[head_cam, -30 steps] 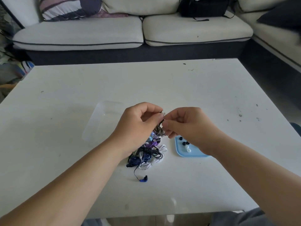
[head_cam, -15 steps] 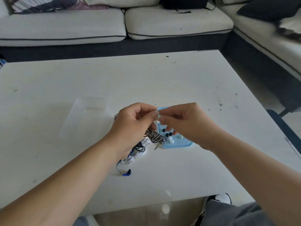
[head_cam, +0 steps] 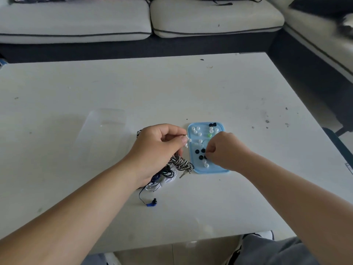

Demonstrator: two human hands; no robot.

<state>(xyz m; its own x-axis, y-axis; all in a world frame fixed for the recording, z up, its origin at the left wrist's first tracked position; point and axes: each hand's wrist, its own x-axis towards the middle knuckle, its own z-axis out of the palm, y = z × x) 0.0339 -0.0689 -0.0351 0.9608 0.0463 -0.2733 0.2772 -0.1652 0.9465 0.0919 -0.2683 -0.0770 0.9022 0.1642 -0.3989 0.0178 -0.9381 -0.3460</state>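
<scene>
One blue tray (head_cam: pixel 198 168), one green eartip (head_cam: pixel 209 135)

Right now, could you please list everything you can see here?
white rectangular table: one, white, centre of view
light-blue plastic tray: one, light blue, on the table, right of centre
white rubber ear tips: about ten, white, in the tray
black rubber ear tips: about six, black, in the tray
green rubber ear tip: one, green, in the tray
clear plastic box: one, transparent, table's left half
black-and-white striped earphone cable: one, striped, dangling left of the tray
tangled earphone cables: several, blue, white, black, beside the striped one
blue earbud: one, blue, table, nearest the person
cream cushioned sofa: one, cream, behind the table
left hand: one, pinches the striped cable's end
right hand: one, fingers curled at black tips; grip unclear
</scene>
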